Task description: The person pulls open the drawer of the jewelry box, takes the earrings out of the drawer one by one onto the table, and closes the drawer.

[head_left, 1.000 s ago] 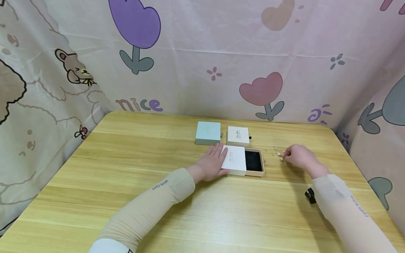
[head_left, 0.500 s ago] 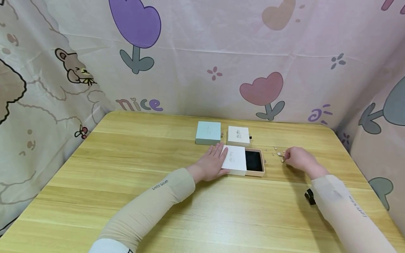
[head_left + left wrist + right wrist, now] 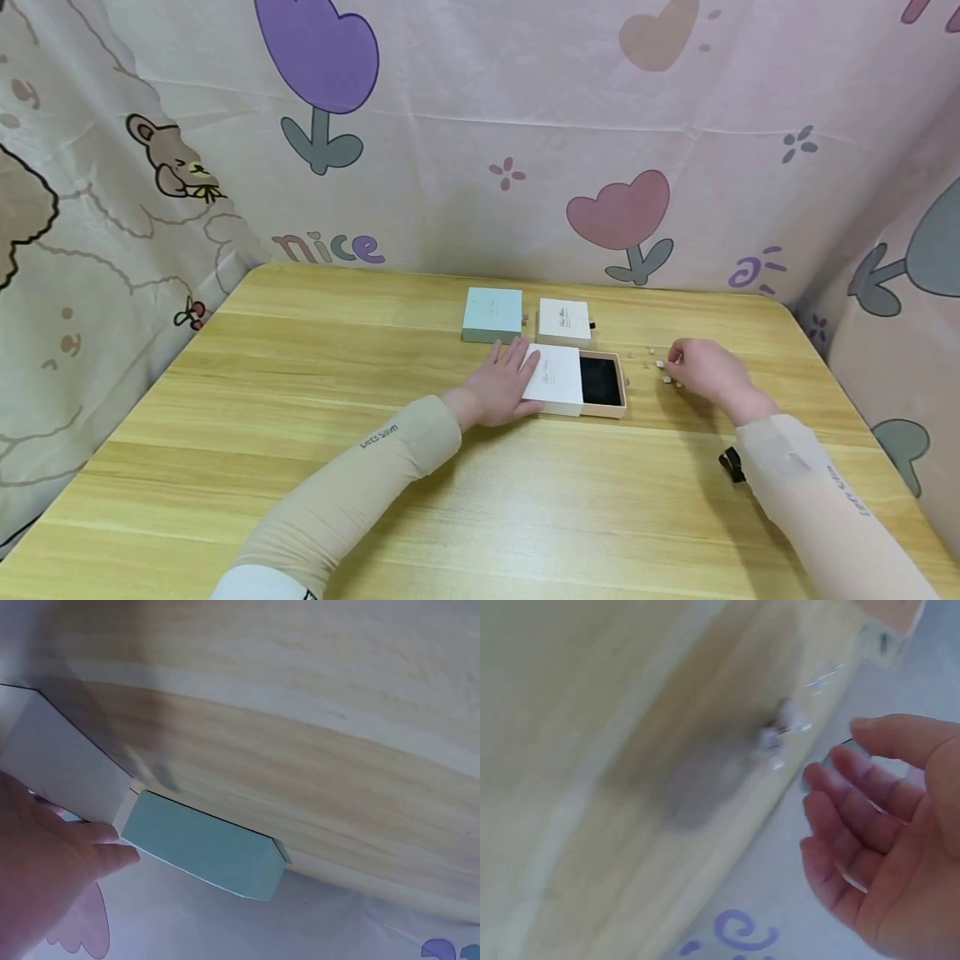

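A white drawer-style gift box (image 3: pixel 553 379) lies mid-table, its drawer (image 3: pixel 602 382) pulled out to the right and showing a black lining. My left hand (image 3: pixel 498 387) rests on the box's sleeve with fingers extended. In the left wrist view, that hand (image 3: pixel 56 862) is beside the white box (image 3: pixel 64 754). To the right of the drawer lie several small shiny jewellery pieces (image 3: pixel 667 380). My right hand (image 3: pixel 708 371) hovers close over them. From the right wrist, its fingers (image 3: pixel 840 791) are loosely bent, thumb apart, with nothing visible between them; the small pieces (image 3: pixel 771 738) appear blurred.
Behind the white box stand a pale green box (image 3: pixel 492 314) and a smaller white box (image 3: pixel 565 321) with a black pull tab. A black object (image 3: pixel 732 465) shows beside the right sleeve. A printed cloth (image 3: pixel 465 150) hangs along the table's back edge.
My right hand has lifted slightly away from the small jewellery pieces, and more of them shows below its fingers. The left hand stays on the white box.
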Motion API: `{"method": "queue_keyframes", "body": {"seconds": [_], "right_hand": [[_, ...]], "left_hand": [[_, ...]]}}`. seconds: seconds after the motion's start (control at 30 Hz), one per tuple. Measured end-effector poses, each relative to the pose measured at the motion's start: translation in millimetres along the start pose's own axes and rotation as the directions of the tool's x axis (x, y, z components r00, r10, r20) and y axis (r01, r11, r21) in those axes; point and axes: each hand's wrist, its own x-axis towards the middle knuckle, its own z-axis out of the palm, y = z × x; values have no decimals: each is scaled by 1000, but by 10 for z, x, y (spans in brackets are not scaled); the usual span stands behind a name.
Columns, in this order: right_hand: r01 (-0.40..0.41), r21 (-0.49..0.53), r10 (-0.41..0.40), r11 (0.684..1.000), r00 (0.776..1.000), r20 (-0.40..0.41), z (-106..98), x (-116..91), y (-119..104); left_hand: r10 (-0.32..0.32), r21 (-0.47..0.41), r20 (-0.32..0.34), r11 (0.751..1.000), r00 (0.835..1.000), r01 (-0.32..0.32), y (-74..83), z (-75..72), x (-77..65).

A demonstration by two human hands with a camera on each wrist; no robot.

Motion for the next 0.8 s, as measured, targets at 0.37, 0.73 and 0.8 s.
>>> {"method": "queue_keyframes", "body": {"seconds": [0.37, 0.73, 0.8], "right_hand": [[309, -18, -309, 951, 951, 20, 88, -7, -496], [279, -74, -267, 958, 954, 136, 162, -15, -569], [274, -67, -262, 959, 954, 148, 160, -8, -564]], "left_hand": [[23, -23, -11, 999, 1000, -24, -42, -5, 33], [33, -385, -71, 921, 997, -58, -228, -16, 93], [24, -449, -87, 891, 996, -61, -262, -11, 103]]}}
